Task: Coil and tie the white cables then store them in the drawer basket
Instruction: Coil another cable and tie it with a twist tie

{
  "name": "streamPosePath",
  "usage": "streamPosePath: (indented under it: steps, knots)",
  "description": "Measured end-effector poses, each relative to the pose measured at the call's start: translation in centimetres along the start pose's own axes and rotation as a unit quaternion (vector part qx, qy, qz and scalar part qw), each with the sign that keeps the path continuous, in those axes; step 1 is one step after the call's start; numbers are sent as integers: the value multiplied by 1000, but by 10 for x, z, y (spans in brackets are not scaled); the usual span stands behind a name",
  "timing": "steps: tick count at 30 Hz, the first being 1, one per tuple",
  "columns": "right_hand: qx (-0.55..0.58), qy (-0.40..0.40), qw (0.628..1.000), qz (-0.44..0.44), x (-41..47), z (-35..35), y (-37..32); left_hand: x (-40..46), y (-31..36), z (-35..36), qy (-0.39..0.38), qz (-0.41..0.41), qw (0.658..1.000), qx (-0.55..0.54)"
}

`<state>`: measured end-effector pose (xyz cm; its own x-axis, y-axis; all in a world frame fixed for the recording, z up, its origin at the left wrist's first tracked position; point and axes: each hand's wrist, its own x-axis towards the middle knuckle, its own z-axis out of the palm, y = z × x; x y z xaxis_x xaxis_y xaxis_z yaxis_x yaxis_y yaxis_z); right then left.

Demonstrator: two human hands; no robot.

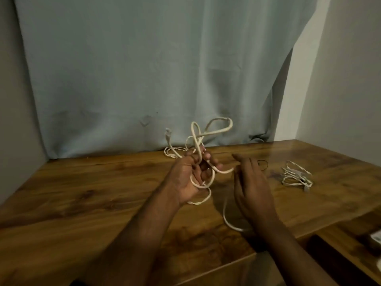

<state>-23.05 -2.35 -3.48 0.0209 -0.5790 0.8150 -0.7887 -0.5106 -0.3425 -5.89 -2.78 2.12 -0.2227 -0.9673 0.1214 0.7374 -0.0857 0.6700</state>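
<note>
My left hand (pixel 191 174) grips a thick white cable (pixel 214 132) above the wooden table; loose loops stick up above the fingers and hang below the palm. My right hand (pixel 250 182) is just right of it, fingers mostly straight, pinching the same cable where it crosses between the hands. A tail of that cable (pixel 227 220) curves down under my right wrist. A second, thinner white cable (pixel 295 175) lies bunched on the table at the right. A third white cable (pixel 172 150) lies by the back edge behind my left hand.
A small dark band (pixel 262 164) lies on the wooden table (pixel 82 193) just past my right hand. A pale blue curtain (pixel 144 69) hangs behind the table. At the lower right an open drawer (pixel 350 250) shows, with a white item (pixel 376 237) at the frame edge.
</note>
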Motion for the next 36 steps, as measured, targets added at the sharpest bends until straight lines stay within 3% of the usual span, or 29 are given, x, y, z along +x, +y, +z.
streamPosePath:
  steps: [2, 4, 7, 10, 15, 18, 21, 23, 27, 29, 32, 36]
  knots:
    - [138, 9, 990, -3, -6, -19, -9, 0, -17, 8, -10, -34, 999, 33]
    - [185, -17, 982, 20, -11, -36, -17, -2, -30, 13, -12, -40, 998, 55]
    - [31, -70, 997, 9, -22, -60, -22, -12, -41, 19, -22, -33, 994, 97]
    - [-116, -113, 987, 15, -32, -92, -19, -25, -59, 27, -44, -36, 982, 183]
    - [-114, -104, 985, 82, -56, -138, -12, -44, -110, 52, -30, -55, 975, 214]
    - [-49, -68, 986, 141, -60, -153, -3, -41, -124, 62, 6, -17, 960, 279]
    - [-46, -103, 979, 172, -50, -166, 3, -28, -111, 72, 13, 48, 945, 324]
    - [-84, -117, 977, 154, -41, -168, 1, -17, -98, 73, 6, 66, 929, 364]
    - [-85, -19, 995, 44, -20, -157, -17, -4, -90, 64, -48, 54, 914, 400]
    - [-95, -64, 993, -2, -10, -141, -20, 0, -95, 59, -73, 60, 906, 412]
    - [-114, -174, 977, 33, 0, -113, -10, 9, -104, 43, -79, 48, 901, 425]
    - [-130, -197, 970, 53, 6, -88, 11, 21, -102, 16, -28, 31, 892, 451]
